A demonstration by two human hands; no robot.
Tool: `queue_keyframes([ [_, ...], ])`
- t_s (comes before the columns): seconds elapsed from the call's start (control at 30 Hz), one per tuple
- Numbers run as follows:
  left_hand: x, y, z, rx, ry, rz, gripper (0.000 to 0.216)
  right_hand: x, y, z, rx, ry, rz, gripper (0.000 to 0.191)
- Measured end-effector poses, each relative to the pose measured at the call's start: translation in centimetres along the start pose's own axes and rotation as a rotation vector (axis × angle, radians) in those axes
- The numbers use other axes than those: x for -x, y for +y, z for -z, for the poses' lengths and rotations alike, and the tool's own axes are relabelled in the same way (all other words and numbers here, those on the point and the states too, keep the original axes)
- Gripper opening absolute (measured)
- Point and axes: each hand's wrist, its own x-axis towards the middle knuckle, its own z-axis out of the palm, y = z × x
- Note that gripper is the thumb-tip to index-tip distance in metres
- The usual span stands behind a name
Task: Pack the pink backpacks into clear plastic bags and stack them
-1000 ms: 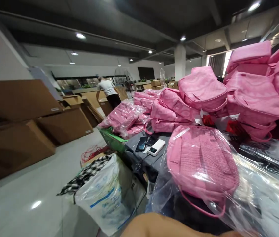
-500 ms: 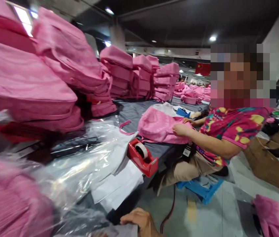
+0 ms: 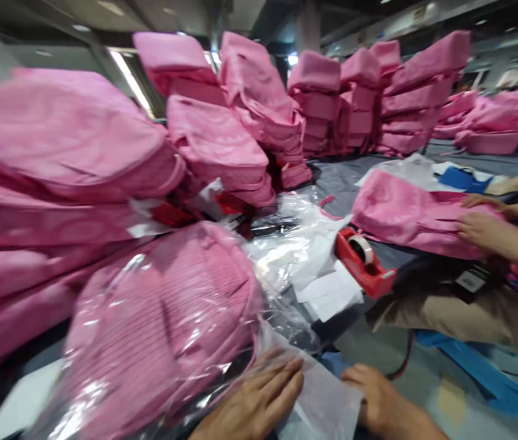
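A pink backpack (image 3: 171, 311) lies in a clear plastic bag (image 3: 98, 391) on the table before me. My left hand (image 3: 263, 391) rests flat, fingers stretched out, at the bag's near right end. Under and beside it spreads a whitish translucent plastic sheet (image 3: 318, 391); whether it belongs to the bag I cannot tell. At the sheet's right edge my right hand (image 3: 378, 394) is closed, its fingers curled on that edge. The fingertips are partly hidden.
A red tape dispenser (image 3: 364, 263) stands beyond my hands, near white papers (image 3: 330, 290) and loose clear bags (image 3: 286, 244). Stacked pink backpacks (image 3: 217, 146) line the left and back. At right, a co-worker's hands (image 3: 483, 229) hold another pink backpack (image 3: 415, 214). A blue stool (image 3: 483, 373) is below.
My view has swung left and down, bringing the bagged backpack and both my hands into sight. The co-worker has shifted to the right edge, still handling the pink backpack.
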Motion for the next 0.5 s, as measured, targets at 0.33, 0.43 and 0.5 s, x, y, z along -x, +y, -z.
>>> queue_keyframes([
  [0.33,1.6,0.8,-0.1,0.076,0.13,0.155,0.033,-13.8,1.5,-3.2,-0.016,0.105,0.02,0.04],
  [0.43,2.0,0.7,-0.1,0.106,0.182,0.272,0.047,-17.5,2.6,-3.3,-0.321,0.234,-0.245,0.028],
  [0.5,1.9,0.5,0.0,0.064,0.261,0.492,0.051,-19.3,3.9,-1.8,-0.412,0.343,-0.331,0.03],
])
